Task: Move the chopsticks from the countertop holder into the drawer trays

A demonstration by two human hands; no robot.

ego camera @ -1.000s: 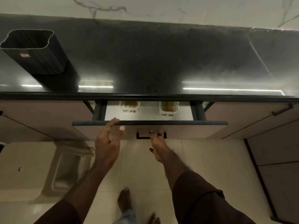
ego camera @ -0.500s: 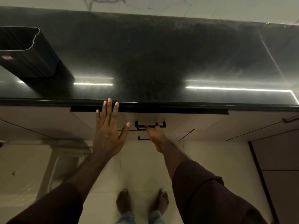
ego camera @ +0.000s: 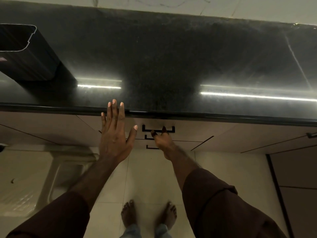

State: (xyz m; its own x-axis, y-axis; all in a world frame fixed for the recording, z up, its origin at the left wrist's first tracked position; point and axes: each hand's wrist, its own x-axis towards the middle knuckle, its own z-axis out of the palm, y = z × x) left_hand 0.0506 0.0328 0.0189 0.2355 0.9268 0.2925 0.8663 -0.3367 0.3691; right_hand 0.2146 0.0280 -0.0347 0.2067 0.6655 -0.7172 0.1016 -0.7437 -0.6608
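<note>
Head view: the drawer (ego camera: 120,122) is closed, the left hand (ego camera: 114,134) flat on its front with fingers straight and spread, the right hand (ego camera: 162,140) at the handle (ego camera: 158,128), fingers curled onto it, while the holder (ego camera: 25,54) stands far left on the counter (ego camera: 171,57), no chopsticks visible.

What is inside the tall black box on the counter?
The black holder stands at the counter's left end with its top open. Only dark ribbed inner walls show; no chopsticks stick out. Its bottom is in shadow and its left part is cut off by the picture's edge, so I cannot be sure.
</note>
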